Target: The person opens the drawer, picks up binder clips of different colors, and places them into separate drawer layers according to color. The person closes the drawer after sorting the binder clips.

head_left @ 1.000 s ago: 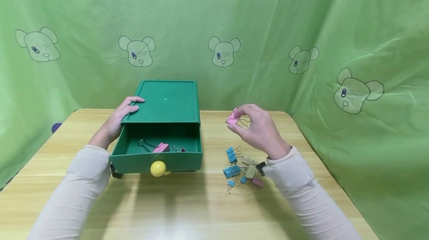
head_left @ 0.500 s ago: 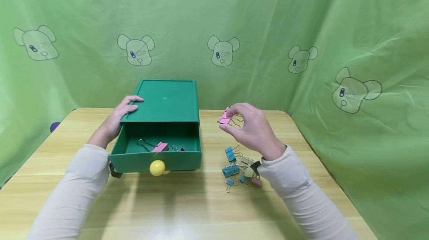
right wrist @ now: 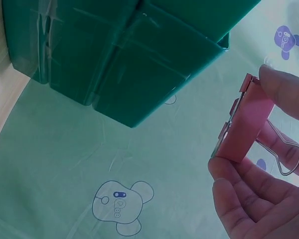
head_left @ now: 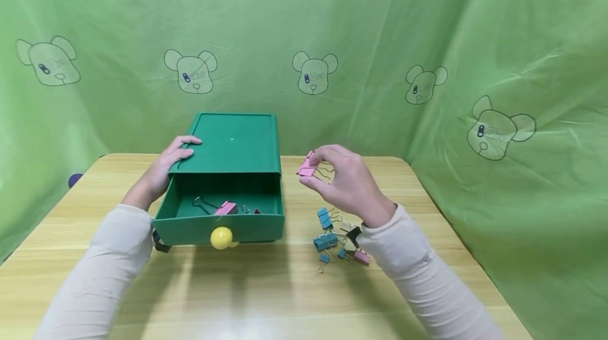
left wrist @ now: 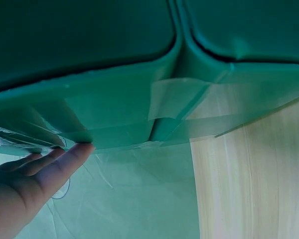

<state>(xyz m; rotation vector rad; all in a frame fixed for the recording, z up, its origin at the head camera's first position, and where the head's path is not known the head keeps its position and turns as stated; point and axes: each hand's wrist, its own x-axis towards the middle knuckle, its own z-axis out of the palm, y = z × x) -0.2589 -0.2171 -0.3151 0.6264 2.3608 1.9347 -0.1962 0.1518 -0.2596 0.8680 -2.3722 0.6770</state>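
Note:
My right hand (head_left: 349, 179) pinches a pink binder clip (head_left: 307, 166) between thumb and fingers, above the table to the right of a green drawer box (head_left: 235, 144). In the right wrist view the clip (right wrist: 246, 122) has its wire handles towards the palm. My left hand (head_left: 163, 168) rests on the box's left side and top edge, its fingers extended; the left wrist view shows its fingertips touching the green side. The drawer (head_left: 190, 229) is pulled out, with a pink clip (head_left: 226, 208) and a small dark red clip (head_left: 257, 211) inside.
Right of the box lies a pile of binder clips: blue (head_left: 325, 242), cream, black (head_left: 353, 235) and pink (head_left: 362, 257). A yellow knob (head_left: 221, 237) projects from the drawer front. Green curtains (head_left: 256, 23) stand behind and beside the wooden table (head_left: 266, 298).
My right hand has moved left with the pink clip, nearer to the box. My left hand keeps its place on the box, and the whole view has shifted slightly.

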